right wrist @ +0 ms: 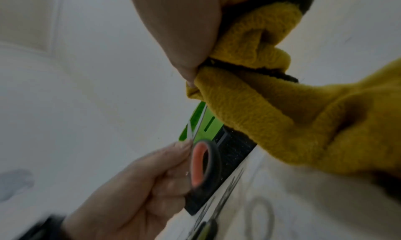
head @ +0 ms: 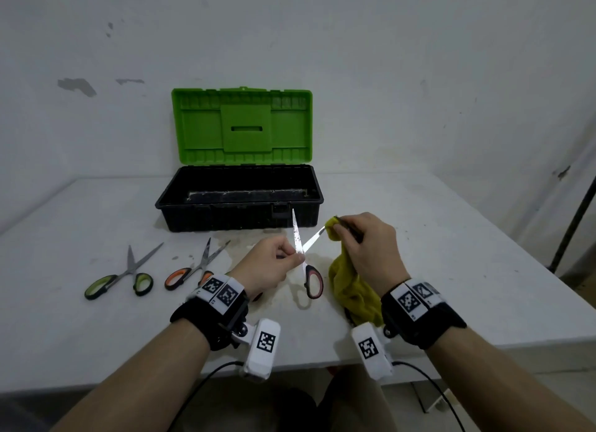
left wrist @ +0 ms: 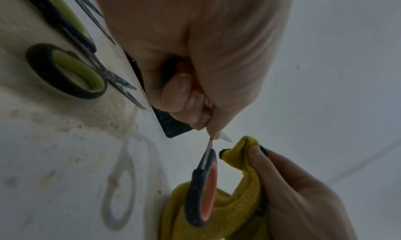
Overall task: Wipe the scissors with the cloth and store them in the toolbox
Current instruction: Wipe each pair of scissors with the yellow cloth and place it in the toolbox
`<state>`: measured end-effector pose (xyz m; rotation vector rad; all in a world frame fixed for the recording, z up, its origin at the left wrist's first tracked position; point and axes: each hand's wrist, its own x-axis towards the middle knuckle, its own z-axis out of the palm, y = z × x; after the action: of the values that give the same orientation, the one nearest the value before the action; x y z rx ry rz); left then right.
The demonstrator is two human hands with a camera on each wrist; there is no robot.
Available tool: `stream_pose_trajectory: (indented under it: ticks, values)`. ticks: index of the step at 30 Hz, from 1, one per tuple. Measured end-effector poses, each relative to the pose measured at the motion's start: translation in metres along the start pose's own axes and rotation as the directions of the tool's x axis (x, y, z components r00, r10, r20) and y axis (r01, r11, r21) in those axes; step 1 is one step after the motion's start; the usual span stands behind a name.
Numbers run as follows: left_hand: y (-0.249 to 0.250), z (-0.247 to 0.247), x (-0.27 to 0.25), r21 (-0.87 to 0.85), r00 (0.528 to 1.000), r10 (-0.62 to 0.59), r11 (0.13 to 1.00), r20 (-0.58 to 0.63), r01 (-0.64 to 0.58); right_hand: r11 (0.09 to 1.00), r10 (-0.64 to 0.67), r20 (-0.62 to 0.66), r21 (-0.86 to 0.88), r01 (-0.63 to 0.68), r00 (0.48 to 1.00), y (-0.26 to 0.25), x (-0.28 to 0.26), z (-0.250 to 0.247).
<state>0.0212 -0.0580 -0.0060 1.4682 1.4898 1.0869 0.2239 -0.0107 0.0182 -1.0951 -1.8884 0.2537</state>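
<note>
Three scissors in view. Red-handled scissors held above desk, just in front of toolbox, blades spread. Left hand pinches them near pivot. Right hand grips yellow cloth, pinched around one blade tip. Toolbox lid up. Green-handled scissors and orange-handled scissors lie on desk, front-left of toolbox.

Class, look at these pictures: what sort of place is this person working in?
Probably a bare workroom or utility space: a plain white table against a scuffed white wall, bearing an open toolbox and spare scissors.
</note>
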Motion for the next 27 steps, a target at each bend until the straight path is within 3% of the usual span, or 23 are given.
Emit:
stream_pose_trajectory:
  ticks: [3, 7, 10, 15, 18, 23, 27]
  values:
    - [0.002, 0.001, 0.002, -0.013, 1.000, 0.000, 1.000, 0.009, 0.000, 0.989, -0.149, 0.082, 0.040, 0.146, 0.985, -0.012, -0.015, 0.009]
    - [0.004, 0.003, 0.001, 0.007, 0.998, 0.032, 0.999, 0.059, -0.033, 0.981, -0.191, 0.142, 0.003, 0.193, 0.971, -0.013, -0.017, 0.021]
    - [0.003, 0.002, -0.002, 0.002, 0.996, 0.061, 0.998, 0.067, -0.062, 0.984, -0.174, 0.109, -0.025, 0.178, 0.979, -0.008, -0.011, 0.020]
    - [0.000, 0.000, -0.004, 0.023, 0.997, 0.017, 1.000, 0.074, -0.018, 0.998, 0.013, 0.004, -0.060, -0.013, 1.000, 0.012, 0.012, 0.006]
    - [0.001, 0.000, -0.003, 0.045, 0.999, 0.018, 0.999, 0.045, -0.020, 0.999, -0.023, -0.015, -0.047, 0.022, 1.000, 0.002, 0.005, 0.002]
    - [0.004, 0.003, 0.003, 0.091, 0.999, 0.047, 0.995, 0.027, -0.049, 0.991, -0.129, 0.135, -0.018, 0.132, 0.982, -0.019, -0.020, 0.019]
    - [0.008, 0.004, -0.003, 0.252, 0.988, 0.152, 0.956, 0.018, -0.151, 0.995, -0.083, 0.121, -0.046, 0.089, 0.989, -0.016, -0.015, 0.024]
